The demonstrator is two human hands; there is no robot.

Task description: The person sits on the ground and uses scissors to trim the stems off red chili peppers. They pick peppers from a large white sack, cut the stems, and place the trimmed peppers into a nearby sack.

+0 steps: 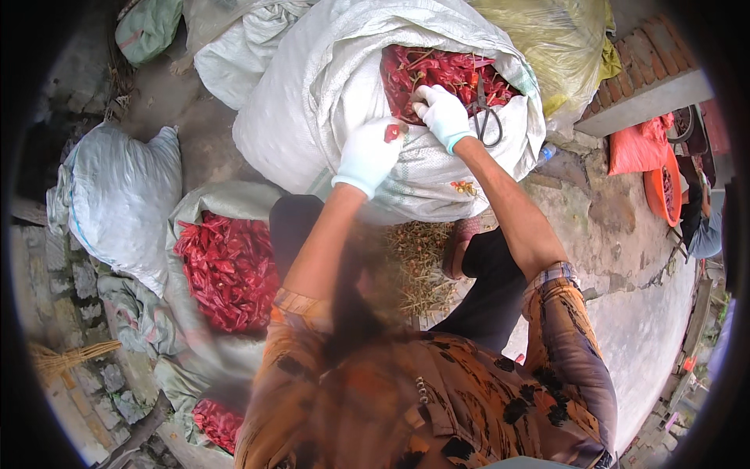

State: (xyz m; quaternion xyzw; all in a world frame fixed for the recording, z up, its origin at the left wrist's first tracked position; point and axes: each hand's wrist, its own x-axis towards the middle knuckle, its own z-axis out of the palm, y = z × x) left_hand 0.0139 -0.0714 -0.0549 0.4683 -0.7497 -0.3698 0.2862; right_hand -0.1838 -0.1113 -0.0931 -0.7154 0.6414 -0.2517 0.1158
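A large white woven sack (289,109) stands in front of me, its rolled mouth full of dried red chillies (422,66). My left hand (369,156), in a white glove, is closed at the near left of the opening; a red chilli (392,133) shows between its fingers. Beside it, my gloved right hand (444,113) bends over the chillies with fingers pinched together, and what they hold is hidden. A pair of scissors (482,98) lies just right of that hand, blades pointing away over the chillies and handles against the sack's rim.
Another open sack of red chillies (230,270) stands at my left, near a full white sack (125,195). Cut stems (422,273) litter the ground between my legs. A yellowish sack (555,47) sits far right. Beyond a low brick edge (648,62), another person (703,223) is beside an orange basin (662,187).
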